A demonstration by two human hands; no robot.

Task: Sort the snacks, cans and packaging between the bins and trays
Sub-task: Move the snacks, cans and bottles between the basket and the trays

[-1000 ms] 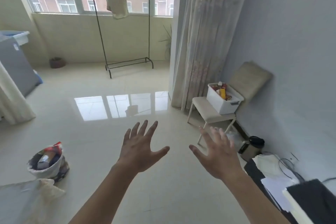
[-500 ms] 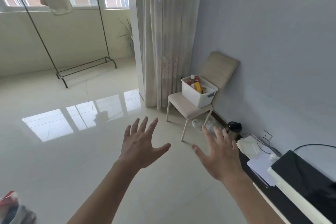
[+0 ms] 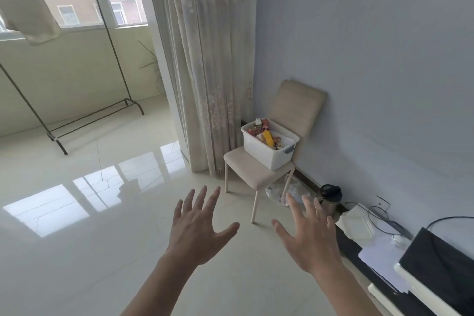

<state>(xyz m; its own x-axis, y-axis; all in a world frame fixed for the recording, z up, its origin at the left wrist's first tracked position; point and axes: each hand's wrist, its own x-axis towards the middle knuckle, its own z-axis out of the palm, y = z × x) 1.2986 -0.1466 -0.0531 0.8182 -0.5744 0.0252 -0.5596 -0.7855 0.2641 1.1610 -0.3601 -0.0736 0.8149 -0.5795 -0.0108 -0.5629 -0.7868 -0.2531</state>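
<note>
A white plastic bin (image 3: 266,154) holding several snacks, a yellow pack and a small bottle stands on a beige chair (image 3: 254,169) against the grey wall. My left hand (image 3: 197,228) and my right hand (image 3: 310,238) are stretched out in front of me, fingers spread, palms down, empty. Both hover above the floor, short of the chair and well below the bin.
A clear plastic bag (image 3: 289,191) lies under the chair, a dark-lidded jar (image 3: 330,197) beside it. Papers, cables and a black device (image 3: 441,264) fill the low surface at right. A curtain (image 3: 205,59) hangs left of the chair; a clothes rack (image 3: 77,64) stands by the window.
The view has swung right and closer to the chair; the bin looks larger and nearer the centre. The bag of packaging at lower left has left the frame. Both hands stay spread.
</note>
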